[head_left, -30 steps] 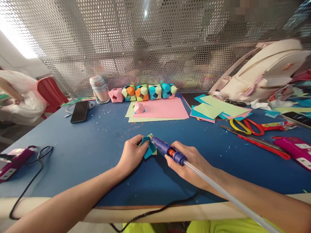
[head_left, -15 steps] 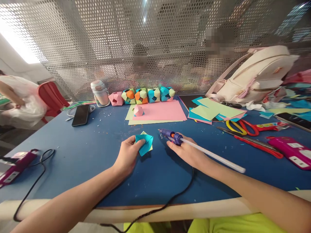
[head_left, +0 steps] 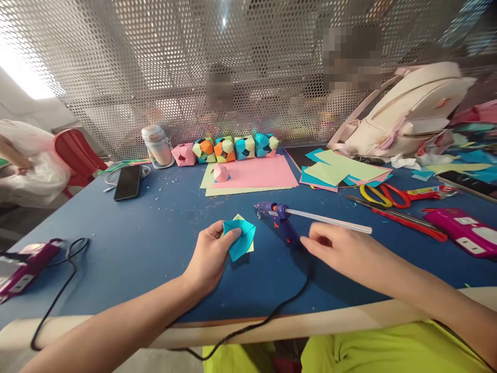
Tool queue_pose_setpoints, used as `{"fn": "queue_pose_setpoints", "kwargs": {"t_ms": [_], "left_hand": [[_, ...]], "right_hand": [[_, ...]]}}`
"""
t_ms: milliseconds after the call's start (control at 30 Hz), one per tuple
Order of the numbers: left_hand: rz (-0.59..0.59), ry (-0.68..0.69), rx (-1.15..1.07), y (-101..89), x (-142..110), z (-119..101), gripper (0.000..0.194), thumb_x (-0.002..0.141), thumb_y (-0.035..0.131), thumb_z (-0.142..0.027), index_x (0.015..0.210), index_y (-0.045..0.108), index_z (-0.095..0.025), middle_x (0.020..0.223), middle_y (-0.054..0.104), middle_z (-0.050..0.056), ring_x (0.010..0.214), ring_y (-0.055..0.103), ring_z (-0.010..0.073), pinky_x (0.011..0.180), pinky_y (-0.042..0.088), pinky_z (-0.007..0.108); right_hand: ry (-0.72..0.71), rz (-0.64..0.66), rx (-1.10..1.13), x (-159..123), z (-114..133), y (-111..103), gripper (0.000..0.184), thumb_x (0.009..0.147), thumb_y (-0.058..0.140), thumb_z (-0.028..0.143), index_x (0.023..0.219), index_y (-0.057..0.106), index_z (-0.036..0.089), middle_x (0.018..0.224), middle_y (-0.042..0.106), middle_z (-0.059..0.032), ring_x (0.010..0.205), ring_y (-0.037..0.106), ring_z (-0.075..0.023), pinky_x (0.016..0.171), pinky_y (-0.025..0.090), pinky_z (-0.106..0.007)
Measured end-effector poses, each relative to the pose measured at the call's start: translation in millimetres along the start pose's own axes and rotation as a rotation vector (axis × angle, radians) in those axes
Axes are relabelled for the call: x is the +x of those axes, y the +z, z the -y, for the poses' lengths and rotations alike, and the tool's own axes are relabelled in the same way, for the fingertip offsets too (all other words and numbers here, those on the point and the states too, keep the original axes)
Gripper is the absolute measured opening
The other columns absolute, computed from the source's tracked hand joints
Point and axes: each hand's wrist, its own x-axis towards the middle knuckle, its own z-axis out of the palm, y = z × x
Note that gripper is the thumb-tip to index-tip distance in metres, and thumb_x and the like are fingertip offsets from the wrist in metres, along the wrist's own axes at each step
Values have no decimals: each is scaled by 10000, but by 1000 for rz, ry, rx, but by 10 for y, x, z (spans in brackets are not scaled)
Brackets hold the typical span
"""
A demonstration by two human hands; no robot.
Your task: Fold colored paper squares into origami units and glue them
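My left hand (head_left: 212,254) grips a folded teal and pale-yellow paper piece (head_left: 240,237) just above the blue table (head_left: 155,243). A purple glue gun (head_left: 277,215) with a clear glue stick lies on the table to the right of the paper. My right hand (head_left: 341,249) hovers just right of the gun, apart from it, blurred by motion, fingers loosely apart and empty.
Folded paper cubes (head_left: 229,147), a bottle (head_left: 157,146) and pink and green sheets (head_left: 252,173) line the back. A phone (head_left: 127,182) lies at left, scissors (head_left: 392,196) and a magenta tool (head_left: 462,228) at right, a bag (head_left: 407,116) behind. A black cord (head_left: 272,311) trails over the front edge.
My right hand set the glue gun down on the table and drew back from it. My left hand lifted and turned the paper piece slightly to the right.
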Motion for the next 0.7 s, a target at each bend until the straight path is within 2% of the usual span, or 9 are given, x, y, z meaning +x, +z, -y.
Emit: {"fn": "queue_pose_setpoints", "kwargs": {"t_ms": [67, 133, 233, 300, 467, 600, 700], "left_hand": [[13, -2, 14, 15, -37, 32, 249, 642, 744, -343, 695, 607, -142, 685, 612, 12, 592, 543, 118, 618, 462, 273], [41, 5, 39, 25, -74, 87, 245, 670, 732, -355, 690, 603, -147, 675, 608, 6, 588, 532, 115, 600, 452, 260], [76, 75, 122, 21, -125, 164, 233, 718, 710, -360, 690, 608, -152, 643, 582, -18, 574, 488, 94, 560, 416, 217], [79, 145, 211, 15, -157, 179, 234, 739, 693, -366, 681, 613, -155, 633, 574, -24, 573, 468, 89, 541, 397, 200], [60, 245, 414, 42, -225, 114, 221, 747, 664, -372, 692, 661, -158, 626, 604, -9, 578, 482, 105, 539, 405, 206], [60, 237, 434, 72, -237, 97, 218, 756, 659, -373, 706, 674, -162, 632, 614, -7, 577, 486, 106, 532, 407, 206], [60, 217, 422, 71, -222, 125, 221, 765, 663, -374, 703, 669, -162, 650, 621, -9, 592, 488, 102, 546, 411, 201]], "right_hand": [[-61, 82, 165, -157, 124, -60, 336, 851, 505, 353, 557, 428, 211, 492, 450, 35, 448, 392, -102, 432, 299, -235], [-59, 79, 319, -221, 278, -48, 262, 862, 495, 355, 642, 484, 213, 575, 500, 26, 512, 439, -103, 464, 356, -221], [22, -8, 456, -125, 470, 80, 141, 835, 534, 347, 838, 534, 206, 765, 576, -5, 648, 523, -115, 577, 443, -230], [44, -7, 519, -3, 539, 194, 182, 796, 576, 331, 911, 534, 196, 838, 592, -21, 701, 542, -124, 616, 456, -244], [27, 2, 686, 144, 586, 387, 94, 798, 549, 275, 801, 512, 189, 711, 552, 22, 613, 493, -99, 567, 416, -229], [36, -38, 784, 119, 580, 432, 79, 794, 540, 241, 752, 503, 185, 673, 533, 33, 608, 492, -94, 558, 409, -216], [38, -67, 777, 121, 568, 448, 77, 788, 540, 224, 731, 509, 183, 654, 527, 34, 592, 479, -91, 544, 399, -212]]}}
